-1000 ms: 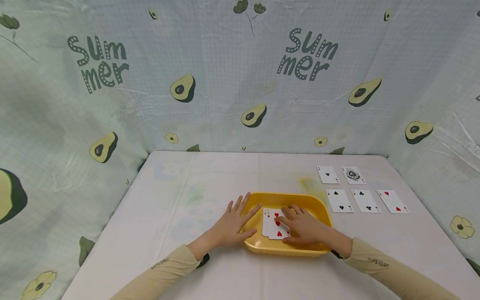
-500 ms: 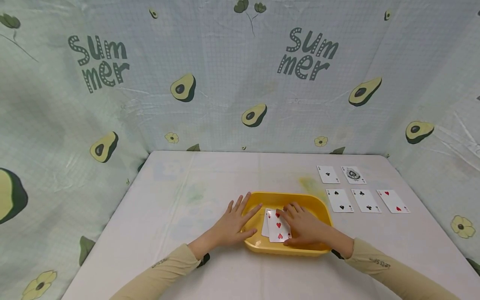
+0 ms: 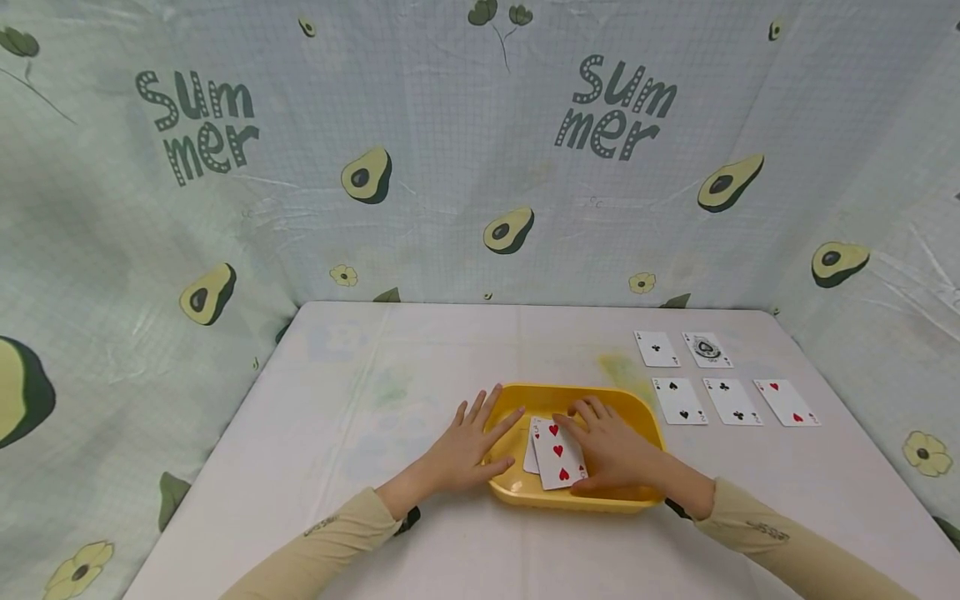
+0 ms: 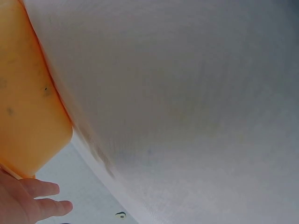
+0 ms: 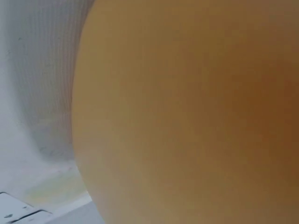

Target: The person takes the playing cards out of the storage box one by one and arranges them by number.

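A yellow plastic tray (image 3: 558, 395) stands on the table in the head view, with playing cards inside. The top card is a three of hearts (image 3: 557, 455), tilted a little over another card (image 3: 530, 460), mostly hidden beneath it. My right hand (image 3: 613, 450) reaches over the tray's right side and holds the three of hearts between thumb and index finger at its right edge. My left hand (image 3: 467, 450) rests at the tray's left rim, fingers straight and spread. In the left wrist view its fingertips (image 4: 46, 206) show beside the tray wall (image 4: 32, 93).
Right of the tray lie face-up cards in two rows: an ace of clubs (image 3: 656, 349) and an ace of spades (image 3: 707, 350) behind, a two of spades (image 3: 678, 402), two of clubs (image 3: 732, 402) and two of hearts (image 3: 786, 402) in front. A patterned cloth (image 3: 435, 108) hangs behind the table.
The three of hearts has slid toward the front right and turned slightly, uncovering more of the card under it. The right hand shifted a little with it. The left hand stayed put.
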### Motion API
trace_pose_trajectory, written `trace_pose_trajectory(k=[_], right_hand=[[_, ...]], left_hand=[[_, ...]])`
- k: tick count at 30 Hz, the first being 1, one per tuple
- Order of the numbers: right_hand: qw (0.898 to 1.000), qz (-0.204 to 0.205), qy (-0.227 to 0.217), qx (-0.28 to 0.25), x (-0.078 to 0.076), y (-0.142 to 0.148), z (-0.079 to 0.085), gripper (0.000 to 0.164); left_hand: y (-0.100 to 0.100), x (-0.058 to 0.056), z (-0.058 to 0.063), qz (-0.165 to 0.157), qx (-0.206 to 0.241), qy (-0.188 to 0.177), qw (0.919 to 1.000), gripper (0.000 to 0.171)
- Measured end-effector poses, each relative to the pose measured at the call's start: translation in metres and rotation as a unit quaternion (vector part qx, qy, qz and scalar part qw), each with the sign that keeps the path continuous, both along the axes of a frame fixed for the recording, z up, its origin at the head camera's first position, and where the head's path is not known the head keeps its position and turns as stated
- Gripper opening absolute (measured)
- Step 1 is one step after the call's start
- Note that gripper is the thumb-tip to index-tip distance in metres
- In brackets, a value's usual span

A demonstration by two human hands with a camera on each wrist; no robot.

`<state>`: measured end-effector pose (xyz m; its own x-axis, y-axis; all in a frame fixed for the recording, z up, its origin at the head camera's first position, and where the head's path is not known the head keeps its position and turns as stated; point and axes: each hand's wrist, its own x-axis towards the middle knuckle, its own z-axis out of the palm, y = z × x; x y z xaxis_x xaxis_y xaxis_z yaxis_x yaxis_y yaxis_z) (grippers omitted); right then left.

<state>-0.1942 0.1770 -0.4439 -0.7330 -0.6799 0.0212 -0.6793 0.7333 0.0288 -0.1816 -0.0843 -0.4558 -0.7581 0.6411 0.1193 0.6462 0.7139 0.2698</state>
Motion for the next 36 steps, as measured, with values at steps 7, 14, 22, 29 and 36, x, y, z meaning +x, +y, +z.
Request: trace_pose_trajectory(k=[7,14,22,29,36], right_hand=[[1.0,0.0,0.026,-0.014,0.004,0.008,0.009,0.091],[0.997,-0.006,0.07,-0.008,0.009,0.019,0.018,0.092],[0.995,-0.025,0.091,-0.025,0.014,0.032,0.027,0.089],[0.994,-0.044,0.095,-0.031,0.019,0.045,0.033,0.089],[0.994,-0.058,0.092,-0.026,0.023,0.062,0.04,0.091]], left_hand=[[0.0,0.0,0.0,-0.003,0.002,0.012,0.9999,0.065],[0.0,0.0,0.0,0.0,0.004,0.013,0.9999,0.065],[0.0,0.001,0.001,0.003,-0.002,0.007,1.0,0.065],[0.0,0.0,-0.001,0.002,0.001,0.007,1.0,0.064],[0.0,0.0,-0.001,0.0,0.001,0.009,1.0,0.065]])
